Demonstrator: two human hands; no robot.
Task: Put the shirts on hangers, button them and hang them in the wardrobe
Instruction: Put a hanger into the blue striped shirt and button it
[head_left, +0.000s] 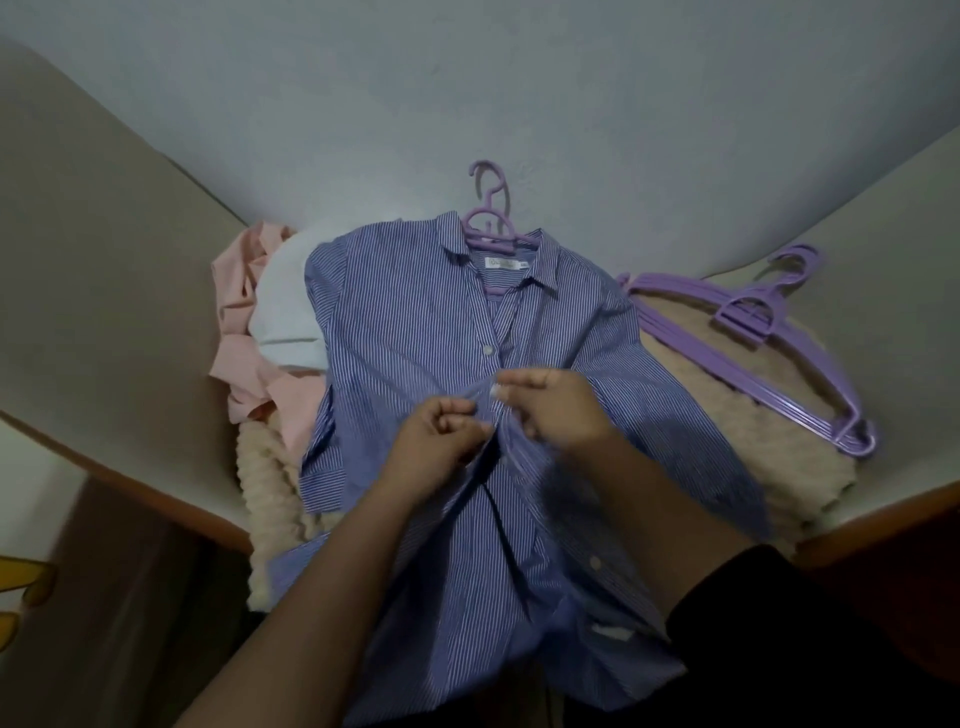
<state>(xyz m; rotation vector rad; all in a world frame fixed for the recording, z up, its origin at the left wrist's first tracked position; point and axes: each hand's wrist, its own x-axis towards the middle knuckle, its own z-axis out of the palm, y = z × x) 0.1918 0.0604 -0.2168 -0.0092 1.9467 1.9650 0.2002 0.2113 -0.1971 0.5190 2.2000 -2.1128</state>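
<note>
Head view: both hands, left (441, 431) and right (556, 410), pinching shirt (415, 322) placket mid-buttoning on hanger (491, 218); next, likely lower buttons.

One blue striped shirt (415, 332) lies spread out, with one purple hanger (488, 218) in its collar. One pink shirt (244, 353) and one white shirt (288, 306) are heaped beside it. A stack of purple hangers (779, 353) holds several; the exact number cannot be told. Two hands, left hand (439, 441) and right hand (558, 410), are in view.
</note>
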